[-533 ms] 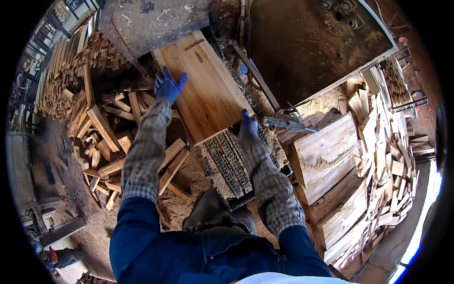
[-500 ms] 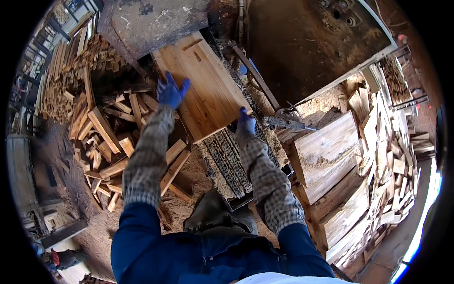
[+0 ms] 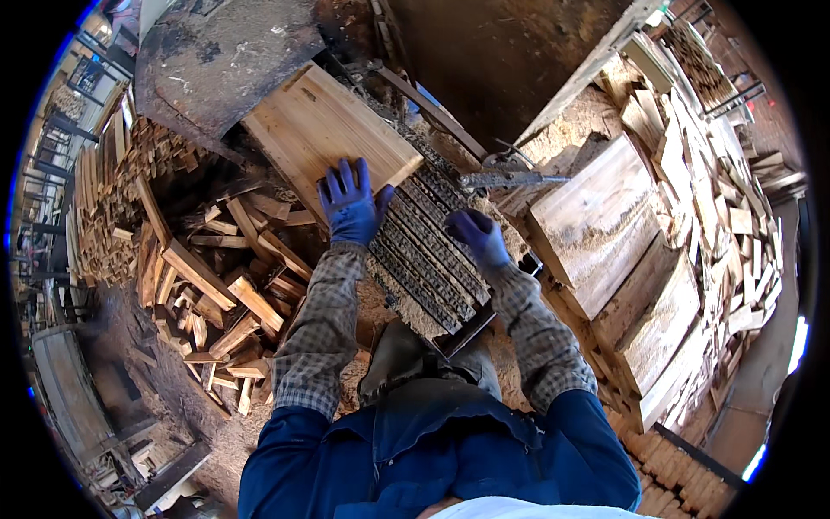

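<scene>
A wide wooden board (image 3: 333, 130) lies on the ridged feed bed of a machine, its far end under a stained metal cover (image 3: 225, 65). My left hand (image 3: 353, 208), in a blue-purple glove, is open, with its spread fingers resting on the near edge of the board. To the right, my gloved right hand (image 3: 480, 235) hovers over the bare dark track (image 3: 432, 259), off the board. Its fingers are loosely bent with nothing visible between them. Sawdust coats the grooves of the track.
Thick wooden slabs (image 3: 596, 225) are stacked at the right, with offcuts (image 3: 726, 251) piled beyond them. Loose wood pieces (image 3: 199, 277) heap up at the left, near bundled strips (image 3: 104, 190). A metal bar (image 3: 510, 179) juts out beside the track. A rusty panel (image 3: 501, 60) stands at the back.
The board has moved farther under the metal cover, exposing more track. My left hand has come down onto its near edge, and my right hand has left the board's corner.
</scene>
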`<state>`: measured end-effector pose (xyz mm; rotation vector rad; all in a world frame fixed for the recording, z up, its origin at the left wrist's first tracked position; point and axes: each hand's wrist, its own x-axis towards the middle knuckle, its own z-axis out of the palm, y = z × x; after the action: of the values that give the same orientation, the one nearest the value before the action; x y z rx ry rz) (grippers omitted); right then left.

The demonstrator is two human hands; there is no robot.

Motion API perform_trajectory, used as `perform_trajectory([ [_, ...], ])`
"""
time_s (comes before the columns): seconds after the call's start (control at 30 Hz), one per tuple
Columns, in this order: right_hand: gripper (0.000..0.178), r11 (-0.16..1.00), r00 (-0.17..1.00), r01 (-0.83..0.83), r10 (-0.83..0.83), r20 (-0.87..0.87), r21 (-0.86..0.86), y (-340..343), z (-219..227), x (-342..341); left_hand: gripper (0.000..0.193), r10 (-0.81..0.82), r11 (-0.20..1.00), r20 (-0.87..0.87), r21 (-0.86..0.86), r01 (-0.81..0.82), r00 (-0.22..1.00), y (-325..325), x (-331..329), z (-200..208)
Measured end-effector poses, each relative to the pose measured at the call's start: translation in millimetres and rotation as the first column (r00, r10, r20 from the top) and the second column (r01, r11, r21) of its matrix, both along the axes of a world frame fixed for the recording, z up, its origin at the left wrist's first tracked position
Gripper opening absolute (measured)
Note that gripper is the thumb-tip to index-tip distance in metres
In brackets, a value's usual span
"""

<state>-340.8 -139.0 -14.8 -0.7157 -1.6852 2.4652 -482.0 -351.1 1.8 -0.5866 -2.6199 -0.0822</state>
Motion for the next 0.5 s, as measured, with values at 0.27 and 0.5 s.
perform_trajectory([
  [0.27,0.019,0.826,0.85,0.477,-0.52,0.08,0.301,86.7,-47.8,179.3,0.06,-0.019,0.998,-0.147,-0.059,0.01,0.989,-11.5,-26.5,-9.2],
  [0.5,0.037,0.874,0.595,0.28,-0.482,0.643,0.396,78.7,-189.5,406.3,0.057,-0.012,0.999,-0.179,-0.039,0.005,0.984,8.7,-36.4,-4.2],
])
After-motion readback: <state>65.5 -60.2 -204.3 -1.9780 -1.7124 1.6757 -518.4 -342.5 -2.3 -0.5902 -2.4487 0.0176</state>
